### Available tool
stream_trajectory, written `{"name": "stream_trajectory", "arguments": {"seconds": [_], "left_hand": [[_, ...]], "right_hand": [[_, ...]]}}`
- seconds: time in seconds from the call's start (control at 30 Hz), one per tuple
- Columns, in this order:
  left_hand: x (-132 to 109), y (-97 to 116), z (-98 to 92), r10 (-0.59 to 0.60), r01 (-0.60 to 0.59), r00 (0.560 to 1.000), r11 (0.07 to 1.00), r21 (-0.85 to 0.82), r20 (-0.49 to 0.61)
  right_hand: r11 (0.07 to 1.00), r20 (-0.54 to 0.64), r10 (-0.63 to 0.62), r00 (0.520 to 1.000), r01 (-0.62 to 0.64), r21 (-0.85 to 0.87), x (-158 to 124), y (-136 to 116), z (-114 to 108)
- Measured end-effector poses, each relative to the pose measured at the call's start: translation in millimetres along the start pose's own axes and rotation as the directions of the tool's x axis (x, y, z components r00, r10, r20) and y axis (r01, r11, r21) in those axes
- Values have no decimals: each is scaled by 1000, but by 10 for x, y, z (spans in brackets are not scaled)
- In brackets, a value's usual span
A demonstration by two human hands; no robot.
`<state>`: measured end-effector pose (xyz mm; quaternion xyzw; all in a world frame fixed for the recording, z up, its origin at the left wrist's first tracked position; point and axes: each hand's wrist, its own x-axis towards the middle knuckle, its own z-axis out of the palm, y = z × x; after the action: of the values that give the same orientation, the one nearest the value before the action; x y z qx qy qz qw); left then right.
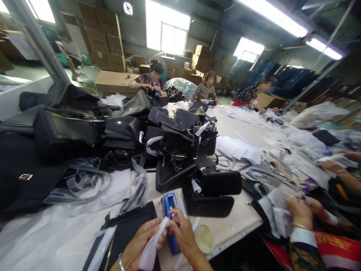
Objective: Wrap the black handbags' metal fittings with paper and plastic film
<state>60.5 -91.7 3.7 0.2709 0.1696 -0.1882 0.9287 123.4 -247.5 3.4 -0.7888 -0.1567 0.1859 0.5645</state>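
Note:
Low in the view, my left hand [144, 238] is closed around a strip of thin white wrapping [151, 244], folded lengthwise. My right hand [182, 233] pinches the upper end of the same strip between thumb and fingers. Whether anything lies inside the wrapping cannot be made out. Partly behind my right hand lies a blue tool [170, 203], perhaps a stapler. A black bag [131, 222] with a gold zipper lies flat under my left hand. Just right of my right hand sits a round tub of pale yellowish stuff [204, 238].
Black handbags [172, 150] are piled across the table [239, 218] ahead, with clear plastic-wrapped straps [81, 184] at left. A co-worker's hands [303, 210] handle white wrapping close on the right. Other people sit at the far side.

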Motion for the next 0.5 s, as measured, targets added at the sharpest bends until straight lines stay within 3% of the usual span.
{"name": "stream_trajectory", "arguments": {"seconds": [0.13,0.27,0.37,0.5], "left_hand": [[-17,-4,10,36,-36,999,999,5,-37],[-3,-35,52,138,-122,985,980,157,-99],[20,-96,104,212,-175,974,932,318,-85],[30,-213,184,333,-225,934,831,509,-130]], "right_hand": [[984,104,37,994,-55,168,2,-16,-3],[912,208,106,972,-179,369,-8,-70,-73],[928,219,128,967,-195,319,1,-113,-91],[990,74,115,991,-121,77,64,-128,-10]]}}
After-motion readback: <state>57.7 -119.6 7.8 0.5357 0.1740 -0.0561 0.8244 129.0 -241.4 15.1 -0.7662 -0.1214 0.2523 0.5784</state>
